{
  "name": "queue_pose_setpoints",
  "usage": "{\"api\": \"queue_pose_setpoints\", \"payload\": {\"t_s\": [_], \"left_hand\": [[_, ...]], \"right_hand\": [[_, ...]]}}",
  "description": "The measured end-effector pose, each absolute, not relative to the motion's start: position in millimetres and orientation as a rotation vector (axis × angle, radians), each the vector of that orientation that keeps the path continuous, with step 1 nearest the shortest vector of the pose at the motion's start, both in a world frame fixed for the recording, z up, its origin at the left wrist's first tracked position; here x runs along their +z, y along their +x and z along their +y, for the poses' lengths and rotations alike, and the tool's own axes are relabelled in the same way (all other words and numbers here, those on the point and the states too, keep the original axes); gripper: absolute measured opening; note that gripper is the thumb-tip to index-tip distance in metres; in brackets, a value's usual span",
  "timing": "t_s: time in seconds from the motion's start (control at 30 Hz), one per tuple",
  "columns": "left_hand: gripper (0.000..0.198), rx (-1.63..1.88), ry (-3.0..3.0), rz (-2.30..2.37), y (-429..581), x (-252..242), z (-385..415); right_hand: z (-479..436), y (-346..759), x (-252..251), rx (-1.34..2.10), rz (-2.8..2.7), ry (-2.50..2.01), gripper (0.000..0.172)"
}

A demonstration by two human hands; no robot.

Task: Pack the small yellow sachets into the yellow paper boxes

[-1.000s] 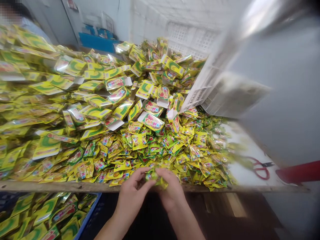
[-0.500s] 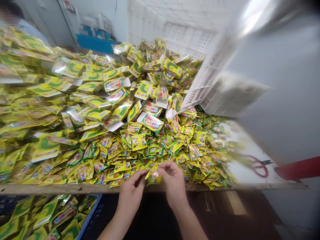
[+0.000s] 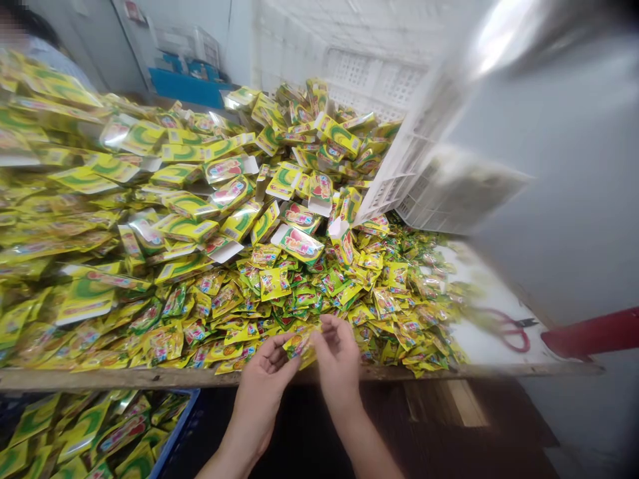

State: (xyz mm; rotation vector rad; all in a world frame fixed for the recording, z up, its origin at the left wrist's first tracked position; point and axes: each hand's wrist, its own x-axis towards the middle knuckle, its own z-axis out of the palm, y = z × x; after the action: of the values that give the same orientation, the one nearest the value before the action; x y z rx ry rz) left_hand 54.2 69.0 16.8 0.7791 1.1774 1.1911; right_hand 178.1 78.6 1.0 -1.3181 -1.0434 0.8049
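A small yellow packet (image 3: 298, 344) with printed pictures is held between my two hands at the table's front edge. My right hand (image 3: 337, 362) pinches its right side between thumb and curled fingers. At its lower left edge, my left hand (image 3: 267, 379) grips with the thumb over bent fingers. Just beyond my hands lies a heap of similar small packets (image 3: 275, 285), yellow and green. Behind that, printed yellow and green cartons (image 3: 299, 244) are piled up, several with white flaps standing out.
A white plastic crate (image 3: 394, 176) lies tipped on its side at the back right. Red-handled scissors (image 3: 516, 340) rest on the white tabletop beside a red cylindrical object (image 3: 594, 330). Below left, a blue crate (image 3: 186, 416) holds more packages. A person (image 3: 50, 50) is at the far left.
Both hands have shifted slightly left with the packet. The left hand's fingers have turned more into view, its thumb now against the packet. The whole view has moved a little.
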Motion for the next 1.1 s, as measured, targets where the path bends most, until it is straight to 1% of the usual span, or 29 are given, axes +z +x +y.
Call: {"api": "queue_pose_setpoints", "payload": {"t_s": [0.1,0.13,0.2,0.27,0.33,0.43,0.47,0.53,0.57,0.6,0.63,0.7,0.77,0.83,0.93,1.03,1.1], "left_hand": [[0.033,1.192,0.871,1.208,53.7,23.7,69.8],[0.034,1.179,0.889,1.204,54.1,25.2,69.9],[0.043,1.170,0.884,1.190,54.9,25.5,69.9],[0.052,1.179,0.871,1.175,53.5,22.2,70.1],[0.053,1.172,0.899,1.160,48.7,17.7,71.1],[0.050,1.162,0.923,1.120,38.1,15.2,73.3],[0.050,1.155,0.915,1.103,35.2,16.1,73.9],[0.047,1.132,0.899,1.103,32.3,19.9,74.1],[0.044,1.120,0.887,1.120,32.6,22.0,73.7],[0.041,1.115,0.865,1.140,34.1,23.8,73.0],[0.038,1.117,0.833,1.153,36.2,24.9,72.0],[0.034,1.126,0.761,1.134,40.8,24.2,70.2],[0.029,1.128,0.738,1.085,42.5,19.7,69.7],[0.023,1.137,0.788,1.104,39.5,13.7,70.8],[0.015,1.142,0.886,1.174,29.9,9.5,74.6],[0.014,1.045,0.901,1.090,23.3,14.1,78.8],[0.018,0.991,0.908,1.049,23.2,17.6,80.0]], "right_hand": [[77.0,180.9,4.3,0.880,-1.192,-1.349,0.012],[75.8,180.6,4.4,0.928,-1.176,-1.350,0.015],[73.4,178.5,3.0,1.007,-1.078,-1.340,0.021],[71.7,175.3,0.1,1.049,-1.008,-1.321,0.022],[71.2,172.7,-3.0,1.069,-0.993,-1.301,0.023],[72.7,172.5,-6.6,1.055,-0.990,-1.272,0.016],[73.5,173.5,-7.1,1.069,-1.001,-1.260,0.017],[75.0,176.2,-7.1,1.142,-1.048,-1.234,0.024],[75.3,177.5,-6.5,1.164,-1.083,-1.225,0.022],[75.1,178.4,-5.4,1.156,-1.126,-1.225,0.017],[74.4,178.9,-4.0,1.110,-1.164,-1.236,0.014],[71.6,177.7,-1.0,0.954,-1.213,-1.270,0.014],[67.9,174.1,1.1,0.908,-1.236,-1.274,0.013],[65.3,169.7,0.5,1.062,-1.205,-1.215,0.012],[66.1,165.7,-4.9,1.379,-1.074,-1.090,0.024],[71.4,167.7,-8.9,1.457,-0.961,-1.091,0.028],[74.3,170.4,-7.0,1.479,-0.909,-1.132,0.029]]}}
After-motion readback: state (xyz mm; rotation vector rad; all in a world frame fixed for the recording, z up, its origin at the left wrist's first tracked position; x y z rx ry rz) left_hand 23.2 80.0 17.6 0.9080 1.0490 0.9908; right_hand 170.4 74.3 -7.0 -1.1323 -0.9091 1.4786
